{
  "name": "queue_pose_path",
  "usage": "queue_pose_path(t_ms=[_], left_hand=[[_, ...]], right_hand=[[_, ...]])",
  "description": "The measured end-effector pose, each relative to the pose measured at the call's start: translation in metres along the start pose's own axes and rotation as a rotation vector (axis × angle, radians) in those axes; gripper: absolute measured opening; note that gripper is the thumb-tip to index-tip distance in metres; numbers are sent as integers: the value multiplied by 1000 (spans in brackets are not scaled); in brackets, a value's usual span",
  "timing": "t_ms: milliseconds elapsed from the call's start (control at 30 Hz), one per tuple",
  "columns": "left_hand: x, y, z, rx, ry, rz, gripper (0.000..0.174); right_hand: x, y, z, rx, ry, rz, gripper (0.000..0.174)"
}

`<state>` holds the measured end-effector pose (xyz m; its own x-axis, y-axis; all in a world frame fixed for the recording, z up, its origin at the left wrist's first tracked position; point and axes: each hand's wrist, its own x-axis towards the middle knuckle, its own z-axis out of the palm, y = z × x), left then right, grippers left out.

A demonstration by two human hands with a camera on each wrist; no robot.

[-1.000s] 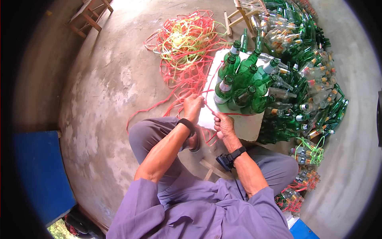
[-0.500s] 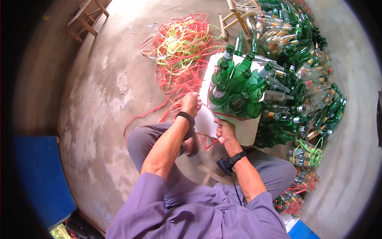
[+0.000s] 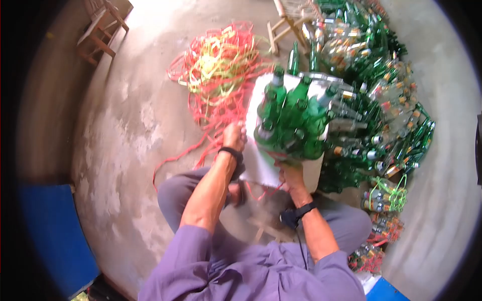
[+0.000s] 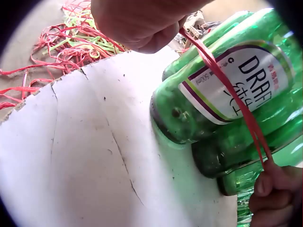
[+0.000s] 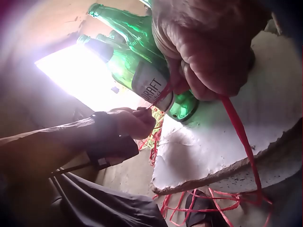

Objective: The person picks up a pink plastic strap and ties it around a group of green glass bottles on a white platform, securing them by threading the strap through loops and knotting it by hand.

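Observation:
Several green bottles (image 3: 293, 115) stand bunched together on a white slab (image 3: 258, 165). Red twine (image 4: 227, 82) runs tight across a bottle's DRAFT label in the left wrist view. The left hand (image 3: 234, 136), beside the slab's left edge, grips one end of the twine with curled fingers. At the near side of the bunch, the right hand (image 3: 292, 178) pinches the twine low by the bottles. From the right hand (image 5: 208, 52) a red tail (image 5: 241, 137) hangs over the slab's edge in the right wrist view.
A tangled heap of red and yellow-green twine (image 3: 216, 70) lies beyond the left hand. Many green and clear bottles (image 3: 396, 115) are piled at the right. Wooden stools (image 3: 286, 25) stand at the back, and a blue panel (image 3: 55, 236) is at the lower left.
The hands have moved apart; the right hand has gone down and right, the left hand slightly left. The twine stretches between them around the bottles, and the head view has shifted.

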<state>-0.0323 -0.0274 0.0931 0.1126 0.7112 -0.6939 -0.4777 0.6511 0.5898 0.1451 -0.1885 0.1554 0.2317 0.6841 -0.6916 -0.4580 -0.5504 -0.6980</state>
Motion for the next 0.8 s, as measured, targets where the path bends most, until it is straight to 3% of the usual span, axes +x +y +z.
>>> queue_pose_path(t_ms=[33,100,267,433,500,533,567,600,633,667,767,800], left_hand=[[2,0,-1,-9,5,-4,9],[-5,6,6,39,54,6,16],[-12,4,-1,35,6,99,4],[-29,12,-10,201,31,207,7],[-24,19,-13,602,191,393,19],[-25,18,-11,642,260,609,25],[-27,17,-11,650,257,607,25],[-49,25,0,841,334,737,27],[-65,32,8,1034,408,867,28],[-38,17,-6,1133,489,1116,32],[-89,29,17,1172,379,1027,38],[-98,33,21,1166,400,921,43]], right_hand=[[6,6,2,-14,15,-67,9],[2,1,1,36,-26,36,11],[6,7,-3,3,-10,-15,12],[-3,0,0,-35,-24,-65,14],[-5,2,1,-56,-3,-45,15],[-4,3,0,-50,0,-43,15],[-4,4,-1,-72,-12,-38,16],[-4,6,-2,-92,-24,-33,17],[-4,8,-3,-80,-19,-30,17],[-4,10,-4,-62,-41,-27,18],[-4,15,-10,-61,-76,-26,19],[-4,14,-10,-83,-98,-26,20]])
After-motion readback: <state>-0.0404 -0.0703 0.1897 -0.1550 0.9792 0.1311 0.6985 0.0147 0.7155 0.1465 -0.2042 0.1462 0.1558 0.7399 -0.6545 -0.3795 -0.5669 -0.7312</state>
